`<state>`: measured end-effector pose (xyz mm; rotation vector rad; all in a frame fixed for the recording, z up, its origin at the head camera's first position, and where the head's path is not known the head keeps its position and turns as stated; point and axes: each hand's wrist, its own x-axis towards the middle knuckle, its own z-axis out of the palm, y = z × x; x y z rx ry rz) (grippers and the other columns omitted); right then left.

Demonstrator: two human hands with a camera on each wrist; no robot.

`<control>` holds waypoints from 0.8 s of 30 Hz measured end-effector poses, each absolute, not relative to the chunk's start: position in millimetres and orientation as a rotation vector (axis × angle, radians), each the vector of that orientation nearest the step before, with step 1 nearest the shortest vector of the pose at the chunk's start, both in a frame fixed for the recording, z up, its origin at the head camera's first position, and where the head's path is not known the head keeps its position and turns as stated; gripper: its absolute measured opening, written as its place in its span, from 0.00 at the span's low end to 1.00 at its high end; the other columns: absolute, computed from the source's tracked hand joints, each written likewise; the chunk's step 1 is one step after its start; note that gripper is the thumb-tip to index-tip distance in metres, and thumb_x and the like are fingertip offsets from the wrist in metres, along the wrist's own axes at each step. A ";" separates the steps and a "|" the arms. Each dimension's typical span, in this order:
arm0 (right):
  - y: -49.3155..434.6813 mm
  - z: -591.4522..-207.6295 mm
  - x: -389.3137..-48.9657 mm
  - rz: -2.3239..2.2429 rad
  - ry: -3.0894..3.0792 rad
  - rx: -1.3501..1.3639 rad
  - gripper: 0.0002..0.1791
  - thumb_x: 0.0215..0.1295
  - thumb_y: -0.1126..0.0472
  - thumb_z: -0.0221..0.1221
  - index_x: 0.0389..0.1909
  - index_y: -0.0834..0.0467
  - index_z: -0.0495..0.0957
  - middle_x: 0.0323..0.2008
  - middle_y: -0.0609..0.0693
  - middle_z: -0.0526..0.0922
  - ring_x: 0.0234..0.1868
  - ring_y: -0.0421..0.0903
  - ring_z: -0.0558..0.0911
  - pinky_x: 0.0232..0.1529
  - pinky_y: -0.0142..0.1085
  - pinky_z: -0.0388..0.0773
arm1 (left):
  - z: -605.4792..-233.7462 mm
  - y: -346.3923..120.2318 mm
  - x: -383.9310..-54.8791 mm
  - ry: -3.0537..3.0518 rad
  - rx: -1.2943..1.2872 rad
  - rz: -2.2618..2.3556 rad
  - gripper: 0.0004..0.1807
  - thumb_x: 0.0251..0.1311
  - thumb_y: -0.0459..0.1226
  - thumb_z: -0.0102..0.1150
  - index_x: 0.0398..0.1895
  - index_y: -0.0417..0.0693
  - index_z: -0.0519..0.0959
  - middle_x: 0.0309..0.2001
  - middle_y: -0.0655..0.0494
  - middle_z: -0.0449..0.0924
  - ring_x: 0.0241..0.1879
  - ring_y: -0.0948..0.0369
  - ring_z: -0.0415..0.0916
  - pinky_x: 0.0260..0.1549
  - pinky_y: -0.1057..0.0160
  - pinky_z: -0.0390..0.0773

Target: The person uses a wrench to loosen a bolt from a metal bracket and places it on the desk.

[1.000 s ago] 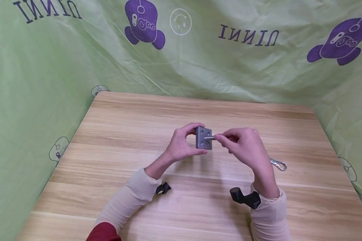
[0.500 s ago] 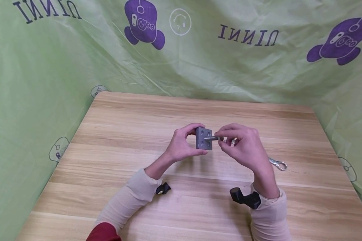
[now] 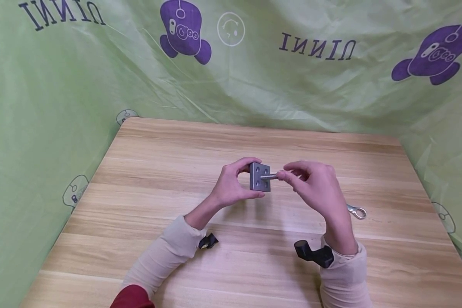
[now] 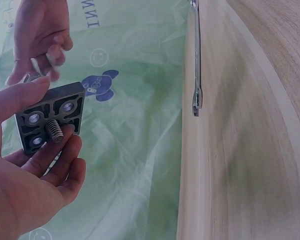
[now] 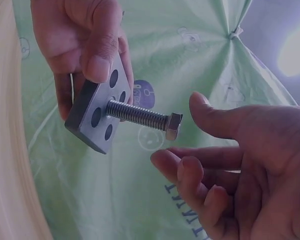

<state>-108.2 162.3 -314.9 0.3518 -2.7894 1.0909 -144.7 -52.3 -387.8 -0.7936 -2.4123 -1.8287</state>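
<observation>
My left hand (image 3: 235, 182) grips a square grey metal plate (image 3: 260, 177) by its edges, thumb on one edge and fingers on the opposite one. The plate has holes near its corners and, in the left wrist view, a ribbed back. A threaded hex bolt (image 5: 140, 115) runs through its middle, its tip (image 4: 54, 131) poking out of the ribbed side. Most of the thread shows between plate and bolt head (image 5: 173, 126). My right hand (image 5: 255, 165) is beside that head, thumb and fingers parted around it with a gap on either side.
A wrench (image 3: 356, 211) lies on the wooden table (image 3: 169, 179) to the right, partly hidden behind my right wrist in the head view. Black camera mounts (image 3: 313, 254) sit on both wrists. Green printed cloth (image 3: 254, 90) surrounds the table.
My right fingers shift at the bolt head, then part from it, and the hand draws slightly right. My left hand and the plate stay in place.
</observation>
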 end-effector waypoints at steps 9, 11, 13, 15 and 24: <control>161.5 -316.7 -109.2 1.063 -2.840 0.347 0.12 0.61 0.50 0.69 0.33 0.56 0.90 0.21 0.48 0.86 0.18 0.38 0.78 0.21 0.30 0.73 | -388.1 -51.7 -144.6 -2.408 -0.795 -1.832 0.40 0.34 0.30 0.81 0.58 0.39 0.77 0.49 0.43 0.86 0.45 0.52 0.84 0.57 0.59 0.78; 160.7 -317.7 -109.4 1.046 -2.798 0.402 0.10 0.60 0.53 0.70 0.33 0.57 0.90 0.22 0.49 0.87 0.19 0.37 0.77 0.22 0.29 0.73 | -388.1 -51.8 -144.5 -2.408 -0.796 -1.831 0.40 0.34 0.30 0.81 0.58 0.39 0.77 0.50 0.43 0.86 0.45 0.52 0.84 0.57 0.59 0.78; 160.6 -318.7 -109.4 1.020 -2.758 0.447 0.09 0.59 0.56 0.71 0.34 0.58 0.90 0.24 0.50 0.89 0.20 0.36 0.78 0.22 0.28 0.73 | -388.2 -52.0 -144.6 -2.407 -0.797 -1.831 0.40 0.34 0.30 0.81 0.58 0.39 0.77 0.50 0.43 0.86 0.45 0.52 0.84 0.57 0.59 0.78; 161.2 -320.0 -109.7 0.993 -2.715 0.496 0.08 0.56 0.59 0.72 0.35 0.58 0.90 0.25 0.50 0.89 0.21 0.37 0.80 0.22 0.27 0.74 | -388.3 -52.0 -144.6 -2.405 -0.799 -1.831 0.40 0.34 0.30 0.81 0.58 0.39 0.77 0.50 0.42 0.86 0.45 0.52 0.84 0.57 0.59 0.78; 163.8 -324.4 -111.4 1.013 -2.523 0.689 0.13 0.47 0.74 0.71 0.36 0.60 0.89 0.33 0.53 0.90 0.22 0.32 0.78 0.24 0.20 0.73 | -387.6 -52.0 -144.8 -2.402 -0.792 -1.838 0.40 0.34 0.30 0.81 0.58 0.38 0.76 0.49 0.42 0.86 0.46 0.51 0.83 0.58 0.59 0.78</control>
